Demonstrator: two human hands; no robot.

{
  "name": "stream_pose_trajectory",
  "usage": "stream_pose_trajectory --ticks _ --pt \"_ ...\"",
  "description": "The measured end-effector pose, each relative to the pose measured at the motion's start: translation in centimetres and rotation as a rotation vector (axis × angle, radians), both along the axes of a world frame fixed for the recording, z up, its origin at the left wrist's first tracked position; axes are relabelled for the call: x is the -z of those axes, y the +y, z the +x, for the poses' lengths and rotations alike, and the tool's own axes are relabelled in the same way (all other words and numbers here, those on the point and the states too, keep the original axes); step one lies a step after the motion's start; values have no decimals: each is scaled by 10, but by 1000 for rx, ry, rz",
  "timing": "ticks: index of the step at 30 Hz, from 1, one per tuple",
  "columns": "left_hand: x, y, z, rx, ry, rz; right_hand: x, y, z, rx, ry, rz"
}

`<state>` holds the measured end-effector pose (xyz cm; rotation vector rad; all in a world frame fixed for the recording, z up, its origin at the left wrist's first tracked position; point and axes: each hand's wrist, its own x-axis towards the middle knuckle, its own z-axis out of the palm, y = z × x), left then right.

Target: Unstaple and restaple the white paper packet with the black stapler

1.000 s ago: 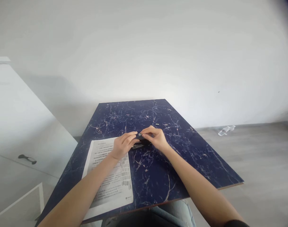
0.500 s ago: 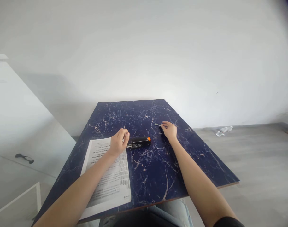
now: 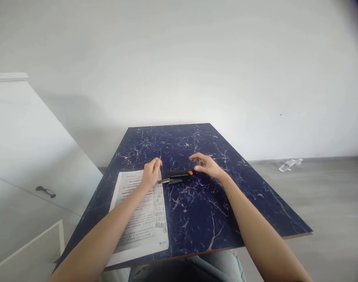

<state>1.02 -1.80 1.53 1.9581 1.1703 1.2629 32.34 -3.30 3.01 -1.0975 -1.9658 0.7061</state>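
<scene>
A black stapler-like object [image 3: 179, 175] with an orange end lies near the middle of the dark blue marbled table [image 3: 190, 219]. Thin metallic tools [image 3: 168, 181] lie along its near side. My left hand [image 3: 151, 171] is closed above the top right corner of the printed paper [image 3: 137, 223]; whatever its fingers hold, if anything, is hidden. Just right of the orange end, my right hand [image 3: 206, 164] hovers with its fingers apart and nothing visible between them. The small green piece cannot be made out now.
White cabinet [image 3: 28, 149] with a dark handle [image 3: 46, 191] stands at the left. A pale wall rises behind the table. On the floor at the right lies a clear plastic item [image 3: 290, 164].
My right hand has moved nearer the orange end, and its pinched fingers have spread. The small green piece is no longer visible. The whole view has shifted slightly.
</scene>
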Motion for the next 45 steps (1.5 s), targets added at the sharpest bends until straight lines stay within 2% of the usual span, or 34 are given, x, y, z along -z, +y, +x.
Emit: stream_pose_trajectory --ticks 2,3,5,8,12,14,18,20,22,25,29,32,36,40,45 --pt "3 3 0 1 -84 -43 -4 -8 -14 -216 -135 -15" --pt "4 4 0 7 -116 -60 -4 -11 -20 -267 -185 -12" --pt "5 5 0 33 -162 -99 -2 -13 -30 -284 -235 -5" --pt "4 6 0 106 -188 -173 2 -12 -37 -205 -198 -5" --pt "3 10 2 212 -267 -228 3 -12 -41 -36 64 -28" --pt "4 10 4 325 -398 -344 3 -14 -45 26 282 -118" --pt "3 8 6 612 -669 -714 2 -21 -58 2 739 -411" --pt "-1 5 6 685 -743 -808 1 -22 -61 -15 857 -491" --pt "-5 4 4 726 -783 -838 1 -21 -62 -22 914 -529" --pt "-11 2 1 771 -795 -831 3 -17 -59 -28 987 -577" --pt "-13 2 -2 814 -758 -798 4 -13 -57 29 1076 -650" --pt "-12 1 -3 818 -736 -789 4 -13 -57 72 1074 -631" --pt "-7 4 -3 787 -724 -800 -1 -17 -62 130 1071 -588" --pt "4 9 0 718 -651 -794 -5 -24 -71 82 1034 -619" --pt "9 10 1 729 -565 -797 -4 -29 -85 63 1033 -666"
